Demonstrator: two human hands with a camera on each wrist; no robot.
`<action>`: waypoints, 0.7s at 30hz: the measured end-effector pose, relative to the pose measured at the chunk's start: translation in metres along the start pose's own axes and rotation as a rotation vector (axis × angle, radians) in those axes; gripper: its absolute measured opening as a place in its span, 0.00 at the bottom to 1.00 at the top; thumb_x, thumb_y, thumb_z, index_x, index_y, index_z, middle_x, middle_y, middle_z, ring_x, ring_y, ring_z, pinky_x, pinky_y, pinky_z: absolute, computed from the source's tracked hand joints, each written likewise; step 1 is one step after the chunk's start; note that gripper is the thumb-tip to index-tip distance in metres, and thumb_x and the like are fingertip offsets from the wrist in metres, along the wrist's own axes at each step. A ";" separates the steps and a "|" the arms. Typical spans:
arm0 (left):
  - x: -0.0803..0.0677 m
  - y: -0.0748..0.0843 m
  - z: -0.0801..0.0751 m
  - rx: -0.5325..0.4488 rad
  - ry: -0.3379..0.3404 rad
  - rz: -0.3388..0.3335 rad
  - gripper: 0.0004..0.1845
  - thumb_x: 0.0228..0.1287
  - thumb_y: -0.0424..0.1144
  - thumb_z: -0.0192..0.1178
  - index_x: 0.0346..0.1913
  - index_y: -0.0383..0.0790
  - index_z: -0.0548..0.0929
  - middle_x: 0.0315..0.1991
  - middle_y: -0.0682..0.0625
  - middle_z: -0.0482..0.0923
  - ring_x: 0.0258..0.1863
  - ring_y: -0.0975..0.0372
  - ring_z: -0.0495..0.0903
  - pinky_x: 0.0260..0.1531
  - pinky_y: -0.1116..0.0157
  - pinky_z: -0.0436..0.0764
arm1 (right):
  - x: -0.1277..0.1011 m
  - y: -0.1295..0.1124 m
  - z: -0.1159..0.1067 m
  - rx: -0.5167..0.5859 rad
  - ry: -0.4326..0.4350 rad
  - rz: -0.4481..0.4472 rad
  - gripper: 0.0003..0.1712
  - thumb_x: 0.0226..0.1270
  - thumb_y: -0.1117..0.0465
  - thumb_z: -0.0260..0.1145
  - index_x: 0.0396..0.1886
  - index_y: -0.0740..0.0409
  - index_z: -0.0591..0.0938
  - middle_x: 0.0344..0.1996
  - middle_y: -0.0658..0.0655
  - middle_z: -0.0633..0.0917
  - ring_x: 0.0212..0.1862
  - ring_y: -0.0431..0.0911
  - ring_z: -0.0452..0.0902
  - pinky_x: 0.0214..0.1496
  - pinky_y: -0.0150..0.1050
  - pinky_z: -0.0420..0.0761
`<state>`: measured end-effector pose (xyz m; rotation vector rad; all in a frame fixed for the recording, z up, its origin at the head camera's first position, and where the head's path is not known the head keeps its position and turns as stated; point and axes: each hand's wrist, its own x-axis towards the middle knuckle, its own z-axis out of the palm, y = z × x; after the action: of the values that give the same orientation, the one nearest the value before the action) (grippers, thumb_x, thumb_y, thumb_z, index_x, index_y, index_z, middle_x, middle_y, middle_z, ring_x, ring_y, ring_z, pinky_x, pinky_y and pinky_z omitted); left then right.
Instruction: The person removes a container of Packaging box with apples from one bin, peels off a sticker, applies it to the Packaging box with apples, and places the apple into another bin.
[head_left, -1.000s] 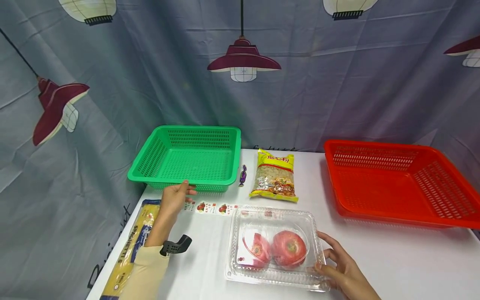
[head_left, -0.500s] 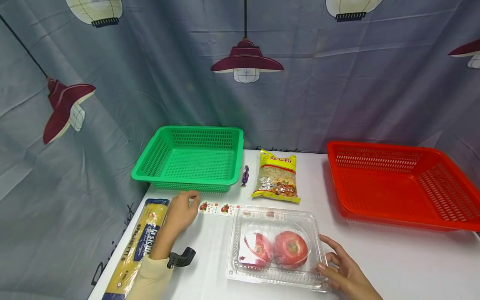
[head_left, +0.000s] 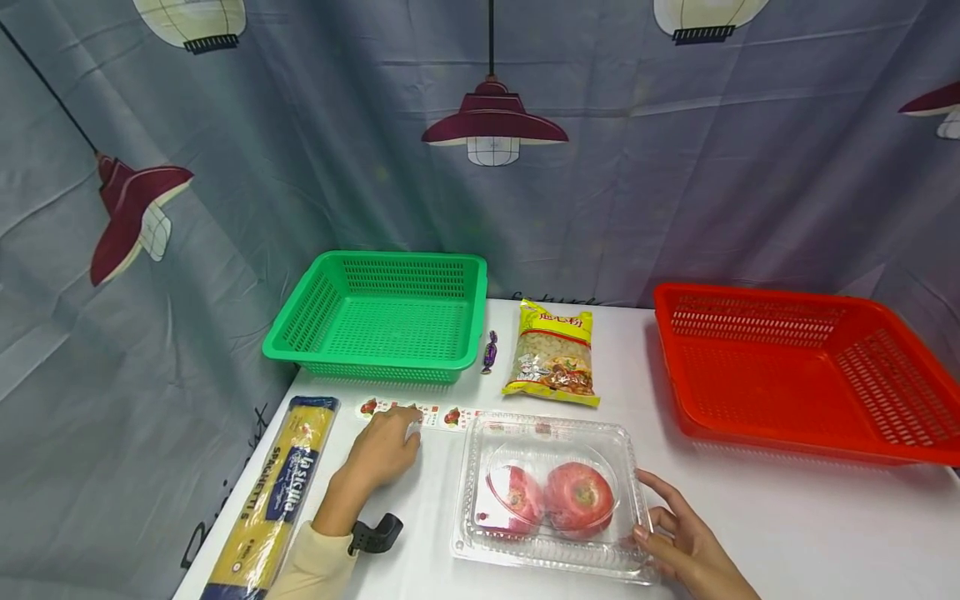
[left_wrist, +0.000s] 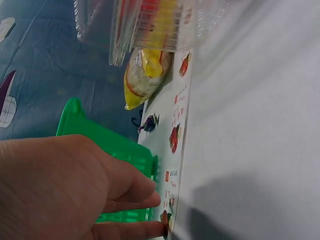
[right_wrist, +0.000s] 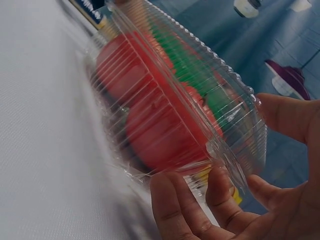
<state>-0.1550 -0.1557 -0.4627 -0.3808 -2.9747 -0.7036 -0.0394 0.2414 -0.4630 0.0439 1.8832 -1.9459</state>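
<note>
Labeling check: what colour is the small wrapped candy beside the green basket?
Purple wrapper on the candy, clearest in the head view.

My left hand [head_left: 382,454] covers the middle of the sticker strip [head_left: 450,416], so its print there is hidden from me. The spaghetti pack [head_left: 273,500] beside that wrist runs off the bottom edge. By my right hand [head_left: 686,546], the clamshell [right_wrist: 175,115] blurs; the far basket [head_left: 810,367] is cropped.

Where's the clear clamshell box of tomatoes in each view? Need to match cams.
Head: clamshell box lower centre, right hand at its right edge.
Left wrist: top edge, blurred.
Right wrist: fills centre, fingers under its rim.
Shared landmark: green basket.
</note>
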 end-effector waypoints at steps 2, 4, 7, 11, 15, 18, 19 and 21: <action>0.000 0.003 0.002 -0.001 -0.010 0.026 0.17 0.58 0.31 0.56 0.51 0.32 0.79 0.51 0.41 0.77 0.56 0.48 0.72 0.54 0.51 0.69 | 0.000 0.000 0.000 0.012 0.003 0.012 0.38 0.68 0.64 0.56 0.70 0.42 0.49 0.39 0.65 0.76 0.40 0.52 0.77 0.43 0.48 0.79; -0.001 0.006 0.004 -0.010 -0.013 0.043 0.17 0.58 0.31 0.57 0.51 0.34 0.80 0.52 0.41 0.77 0.56 0.49 0.72 0.55 0.51 0.69 | 0.000 0.000 0.000 0.013 0.010 0.026 0.37 0.68 0.63 0.56 0.70 0.41 0.49 0.39 0.64 0.76 0.40 0.51 0.77 0.43 0.47 0.79; 0.000 0.007 0.007 -0.040 -0.004 0.067 0.17 0.58 0.32 0.57 0.51 0.35 0.80 0.51 0.43 0.77 0.55 0.50 0.72 0.55 0.51 0.68 | -0.001 0.000 0.001 0.015 0.018 0.037 0.37 0.68 0.63 0.56 0.70 0.40 0.49 0.39 0.64 0.76 0.40 0.52 0.77 0.43 0.48 0.79; 0.008 -0.002 0.004 -0.044 0.085 0.042 0.17 0.58 0.34 0.60 0.51 0.36 0.80 0.49 0.43 0.77 0.51 0.48 0.73 0.50 0.50 0.71 | -0.001 0.000 0.001 0.002 0.025 0.045 0.38 0.68 0.63 0.56 0.70 0.41 0.48 0.40 0.65 0.75 0.41 0.52 0.76 0.44 0.46 0.78; 0.020 -0.019 -0.002 0.043 0.167 -0.061 0.19 0.57 0.35 0.61 0.53 0.35 0.79 0.49 0.39 0.75 0.48 0.44 0.70 0.43 0.47 0.71 | 0.000 0.000 0.002 -0.016 0.030 0.039 0.38 0.68 0.63 0.56 0.70 0.42 0.48 0.40 0.65 0.75 0.41 0.51 0.76 0.45 0.44 0.78; 0.024 -0.029 -0.006 0.110 0.106 -0.139 0.22 0.58 0.38 0.60 0.55 0.33 0.77 0.52 0.35 0.72 0.53 0.40 0.65 0.45 0.42 0.67 | -0.001 0.000 0.002 -0.013 0.027 0.032 0.38 0.68 0.63 0.56 0.70 0.43 0.48 0.42 0.67 0.75 0.42 0.52 0.77 0.47 0.44 0.78; 0.025 -0.031 -0.006 0.127 0.075 -0.152 0.23 0.59 0.39 0.60 0.56 0.33 0.76 0.54 0.33 0.70 0.54 0.38 0.63 0.47 0.40 0.65 | -0.001 0.000 0.002 -0.010 0.026 0.032 0.38 0.68 0.63 0.56 0.70 0.43 0.48 0.42 0.68 0.75 0.43 0.52 0.77 0.47 0.44 0.78; 0.024 -0.033 -0.007 0.145 0.021 -0.169 0.24 0.59 0.41 0.60 0.57 0.33 0.75 0.56 0.31 0.67 0.58 0.37 0.58 0.51 0.38 0.60 | -0.001 0.000 0.001 -0.008 0.024 0.042 0.38 0.68 0.62 0.56 0.70 0.42 0.48 0.43 0.67 0.75 0.44 0.51 0.76 0.47 0.44 0.77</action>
<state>-0.1871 -0.1821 -0.4682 -0.1139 -3.0385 -0.4958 -0.0380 0.2404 -0.4627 0.1048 1.8899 -1.9180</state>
